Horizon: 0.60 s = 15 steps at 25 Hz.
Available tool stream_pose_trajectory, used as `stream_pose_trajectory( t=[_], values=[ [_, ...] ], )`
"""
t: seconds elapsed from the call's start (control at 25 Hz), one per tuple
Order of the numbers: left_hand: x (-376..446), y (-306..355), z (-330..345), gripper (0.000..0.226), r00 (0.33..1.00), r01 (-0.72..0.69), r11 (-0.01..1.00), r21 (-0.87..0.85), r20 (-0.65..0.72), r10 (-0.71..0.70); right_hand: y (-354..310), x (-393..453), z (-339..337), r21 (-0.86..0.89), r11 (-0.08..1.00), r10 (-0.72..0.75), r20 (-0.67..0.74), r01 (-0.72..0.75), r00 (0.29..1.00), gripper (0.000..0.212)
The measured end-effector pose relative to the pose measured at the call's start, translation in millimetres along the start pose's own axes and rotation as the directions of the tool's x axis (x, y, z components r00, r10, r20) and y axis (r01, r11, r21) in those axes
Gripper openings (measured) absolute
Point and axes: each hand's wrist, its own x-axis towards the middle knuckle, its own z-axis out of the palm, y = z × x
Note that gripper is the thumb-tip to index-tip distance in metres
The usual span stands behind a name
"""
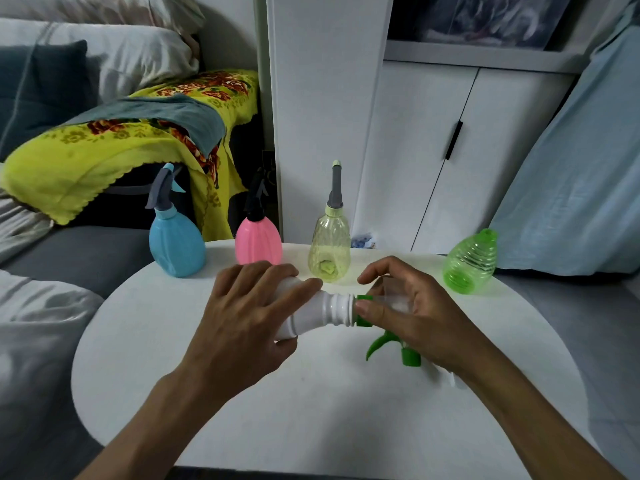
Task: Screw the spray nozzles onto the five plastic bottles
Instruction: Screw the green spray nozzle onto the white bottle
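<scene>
My left hand (249,310) grips a white bottle (323,311) held on its side above the round white table (277,410). My right hand (412,313) pinches a green spray nozzle collar (363,311) at the bottle's neck. Below that hand lies another green nozzle (398,348) on the table. At the back stand a blue bottle (176,244), a pink bottle (258,244) and a pale yellow bottle (329,247), each with a nozzle on top. A green bottle (471,261) without nozzle leans tilted at the right.
A grey sofa with a yellow flowered blanket (104,147) is at the left. White cupboard doors (433,150) stand behind the table. A light blue cushion (581,168) rests at the right.
</scene>
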Motion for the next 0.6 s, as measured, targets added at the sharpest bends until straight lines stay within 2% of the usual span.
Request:
stream_pose_trajectory(
  t=[0.12,0.28,0.44,0.6],
  values=[
    [0.3,-1.6,-0.5,0.076,1.000,0.002,1.000,0.010,-0.007,-0.002,-2.5,-0.8,0.0,0.045,0.999,-0.010,0.036,0.009,0.999,0.046],
    [0.5,-0.3,0.4,0.082,1.000,-0.015,1.000,0.016,-0.012,0.015,-1.7,0.0,-1.5,0.033,0.999,0.034,0.021,-0.035,0.999,0.039],
    [0.5,-2.0,-0.5,0.079,1.000,-0.007,1.000,0.020,-0.026,0.008,-2.2,-0.2,-1.2,0.089,0.996,0.021,0.067,-0.027,0.998,0.050],
    [0.7,0.2,0.9,0.078,0.999,-0.020,1.000,0.014,-0.031,0.021,-1.6,1.3,-1.6,0.070,0.995,0.064,0.037,-0.067,0.997,0.036]
  ],
)
